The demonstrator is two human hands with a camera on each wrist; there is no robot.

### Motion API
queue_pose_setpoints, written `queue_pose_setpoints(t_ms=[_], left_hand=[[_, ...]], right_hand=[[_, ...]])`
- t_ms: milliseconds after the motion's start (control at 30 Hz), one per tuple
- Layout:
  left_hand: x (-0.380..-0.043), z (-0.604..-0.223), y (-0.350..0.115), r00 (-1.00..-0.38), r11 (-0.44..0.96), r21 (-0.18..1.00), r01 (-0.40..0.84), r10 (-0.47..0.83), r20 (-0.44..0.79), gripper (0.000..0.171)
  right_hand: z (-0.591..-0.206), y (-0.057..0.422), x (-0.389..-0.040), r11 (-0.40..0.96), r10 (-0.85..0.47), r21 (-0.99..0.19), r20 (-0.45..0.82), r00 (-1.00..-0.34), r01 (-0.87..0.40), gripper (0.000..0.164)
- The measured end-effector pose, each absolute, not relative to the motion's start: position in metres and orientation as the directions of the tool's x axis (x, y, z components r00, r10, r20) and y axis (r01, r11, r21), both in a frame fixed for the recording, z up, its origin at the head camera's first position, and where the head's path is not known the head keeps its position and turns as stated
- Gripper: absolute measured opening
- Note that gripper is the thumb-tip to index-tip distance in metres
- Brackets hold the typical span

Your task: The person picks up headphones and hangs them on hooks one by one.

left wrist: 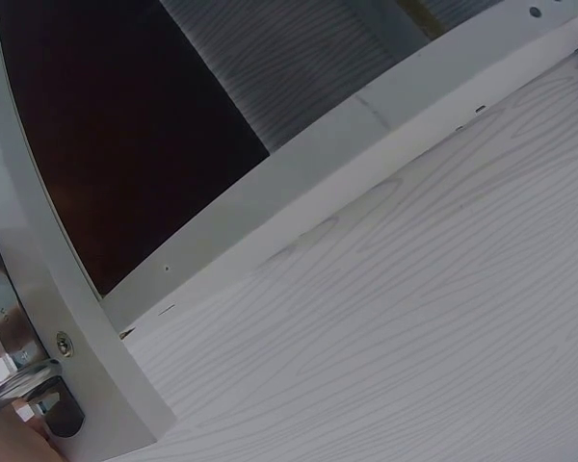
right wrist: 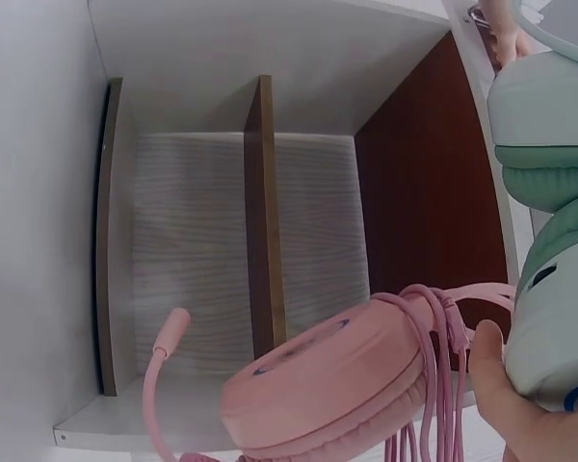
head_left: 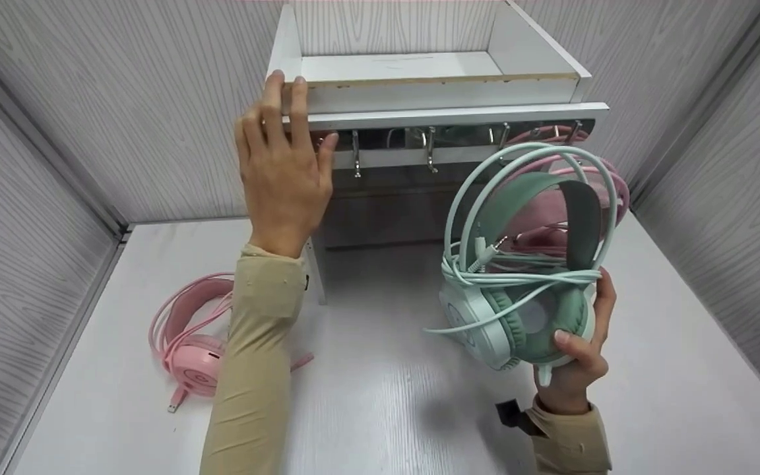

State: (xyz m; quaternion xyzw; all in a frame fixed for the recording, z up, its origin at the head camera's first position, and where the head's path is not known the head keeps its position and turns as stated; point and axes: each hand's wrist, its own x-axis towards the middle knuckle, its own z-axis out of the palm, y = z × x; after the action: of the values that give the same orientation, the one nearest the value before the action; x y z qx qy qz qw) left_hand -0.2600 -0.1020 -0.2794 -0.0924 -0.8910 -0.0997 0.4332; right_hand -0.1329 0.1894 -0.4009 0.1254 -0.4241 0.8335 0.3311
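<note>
My right hand (head_left: 581,363) grips a mint-green headset (head_left: 485,330) by one ear cup, thumb on its cushion. The headset stands upright, headband on top, with its cable wound around it and a jack plug sticking out. Behind it, partly hidden, a pink headset (head_left: 621,188) is at the right end of the hook rail (head_left: 393,138); its ear cup (right wrist: 323,375) shows in the right wrist view. My left hand (head_left: 284,178) rests on the left front corner of the white shelf unit (head_left: 419,95), fingers straight over its edge, thumb by the rail.
Another pink headset (head_left: 198,363) lies on the white table (head_left: 380,409) at left, partly covered by my left sleeve (head_left: 254,369). Several metal hooks (head_left: 431,152) jut from the rail. Grey wood-grain walls (head_left: 30,152) enclose the table. A brown divider (right wrist: 262,221) stands inside the unit.
</note>
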Motion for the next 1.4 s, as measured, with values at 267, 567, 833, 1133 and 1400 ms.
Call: queue_pose_setpoints(t_ms=[267, 567, 833, 1133, 1400], left_hand=[[-0.259, -0.279, -0.102, -0.614, 0.962, 0.103, 0.252, 0.076, 0.786, 0.060], [-0.259, -0.280, -0.104, -0.612, 0.964, 0.099, 0.248, 0.076, 0.787, 0.061], [-0.260, -0.281, -0.104, -0.599, 0.963, 0.091, 0.252, 0.081, 0.797, 0.062], [-0.259, -0.280, -0.104, -0.600, 0.966, 0.083, 0.245, 0.083, 0.795, 0.061], [-0.259, -0.280, -0.105, -0.603, 0.966, 0.089, 0.245, 0.080, 0.794, 0.061]], right_hand=[[-0.404, 0.185, -0.132, -0.402, 0.451, -0.652, 0.471, -0.758, -0.643, 0.082], [-0.408, 0.181, -0.132, -0.355, 0.439, -0.698, 0.463, -0.770, -0.622, 0.085], [-0.409, 0.177, -0.131, -0.301, 0.435, -0.732, 0.465, -0.771, -0.611, 0.087], [-0.410, 0.174, -0.132, -0.311, 0.430, -0.744, 0.446, -0.785, -0.592, 0.087], [-0.411, 0.171, -0.132, -0.284, 0.426, -0.754, 0.453, -0.783, -0.592, 0.090]])
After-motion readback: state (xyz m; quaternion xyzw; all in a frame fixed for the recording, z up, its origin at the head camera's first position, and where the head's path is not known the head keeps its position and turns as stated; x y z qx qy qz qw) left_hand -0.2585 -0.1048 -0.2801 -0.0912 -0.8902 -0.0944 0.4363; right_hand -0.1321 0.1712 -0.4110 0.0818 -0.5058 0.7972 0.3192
